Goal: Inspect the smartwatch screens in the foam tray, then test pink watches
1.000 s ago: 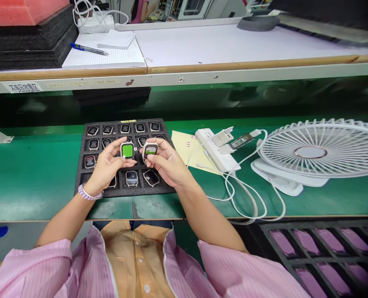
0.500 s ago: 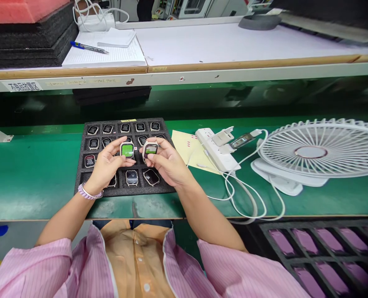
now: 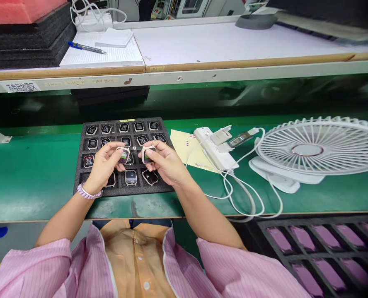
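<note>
Between thumb and fingers, my left hand (image 3: 105, 162) grips a smartwatch case (image 3: 124, 155) without a strap, part of its screen lit green. My right hand (image 3: 163, 160) holds a second smartwatch (image 3: 146, 155), its thumb lying over the screen, where a bit of green shows. Both watches are held above a black foam tray (image 3: 94, 190), a small gap between them. In the tray's compartments sit several more watches, many with white text on dark screens; a watch (image 3: 131, 177) in the front row looks bluish. My hands hide some of the middle compartments.
Right of the tray lie a yellow paper (image 3: 180, 150), a white power strip (image 3: 213, 151) with plugs and looping cables, and a white fan (image 3: 320, 149). A raised shelf (image 3: 227, 43) behind holds a notebook (image 3: 75, 60) and pen (image 3: 87, 48). Purple pieces fill another tray (image 3: 288, 254) at lower right.
Both watches have tilted, so less of each screen shows. My right thumb has slid further over its watch's screen. The left watch has shifted slightly left and down.
</note>
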`<state>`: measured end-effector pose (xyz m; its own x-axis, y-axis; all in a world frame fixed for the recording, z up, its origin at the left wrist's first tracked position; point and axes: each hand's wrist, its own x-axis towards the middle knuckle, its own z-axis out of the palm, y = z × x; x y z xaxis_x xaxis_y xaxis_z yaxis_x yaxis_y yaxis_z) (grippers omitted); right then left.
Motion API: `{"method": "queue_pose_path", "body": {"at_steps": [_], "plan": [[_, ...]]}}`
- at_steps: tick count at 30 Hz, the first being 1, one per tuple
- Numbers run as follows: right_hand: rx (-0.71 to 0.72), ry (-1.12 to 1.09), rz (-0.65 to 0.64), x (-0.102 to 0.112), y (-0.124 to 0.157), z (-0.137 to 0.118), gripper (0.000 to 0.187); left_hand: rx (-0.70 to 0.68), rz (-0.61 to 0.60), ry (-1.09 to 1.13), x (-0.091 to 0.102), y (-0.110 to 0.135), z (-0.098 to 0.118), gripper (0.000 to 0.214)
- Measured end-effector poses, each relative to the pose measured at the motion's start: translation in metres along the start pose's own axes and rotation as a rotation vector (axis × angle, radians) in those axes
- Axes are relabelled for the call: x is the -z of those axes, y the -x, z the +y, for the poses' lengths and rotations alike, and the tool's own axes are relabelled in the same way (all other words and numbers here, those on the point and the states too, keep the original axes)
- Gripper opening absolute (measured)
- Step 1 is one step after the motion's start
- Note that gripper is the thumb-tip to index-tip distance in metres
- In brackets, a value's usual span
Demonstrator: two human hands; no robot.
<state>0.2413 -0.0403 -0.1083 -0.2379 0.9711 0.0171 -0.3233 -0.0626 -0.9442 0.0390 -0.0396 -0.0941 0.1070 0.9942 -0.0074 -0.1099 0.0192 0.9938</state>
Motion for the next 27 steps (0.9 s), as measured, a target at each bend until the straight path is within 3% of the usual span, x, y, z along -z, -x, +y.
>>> {"method": "queue_pose_path", "body": {"at_steps": [7, 12, 14, 17, 21, 24, 27], "plan": [[-0.061, -0.083, -0.028, 0.005, -0.003, 0.000, 0.041, -0.079, -0.068, -0.054, 0.000, -0.003, -0.007, 0.053], [-0.037, -0.034, -0.027, 0.027, 0.000, -0.003, 0.059, 0.009, -0.178, -0.019, -0.004, -0.003, -0.005, 0.069], [0.018, 0.059, -0.015, 0.045, 0.001, -0.005, 0.068, 0.047, -0.252, -0.040, -0.008, -0.006, -0.004, 0.072], [0.046, 0.246, -0.006, 0.078, 0.000, -0.007, 0.067, 0.039, -0.347, -0.148, -0.020, -0.016, -0.005, 0.063], [0.115, 0.693, 0.001, 0.114, -0.002, -0.005, 0.053, -0.136, -0.374, -0.528, -0.041, -0.033, -0.008, 0.046], [0.198, 0.904, -0.042, 0.123, -0.006, 0.000, 0.049, -0.287, -0.361, -0.755, -0.049, -0.039, -0.009, 0.042], [0.210, 0.922, -0.141, 0.124, -0.008, 0.005, 0.059, -0.321, -0.328, -0.851, -0.035, -0.033, -0.003, 0.041]]}}
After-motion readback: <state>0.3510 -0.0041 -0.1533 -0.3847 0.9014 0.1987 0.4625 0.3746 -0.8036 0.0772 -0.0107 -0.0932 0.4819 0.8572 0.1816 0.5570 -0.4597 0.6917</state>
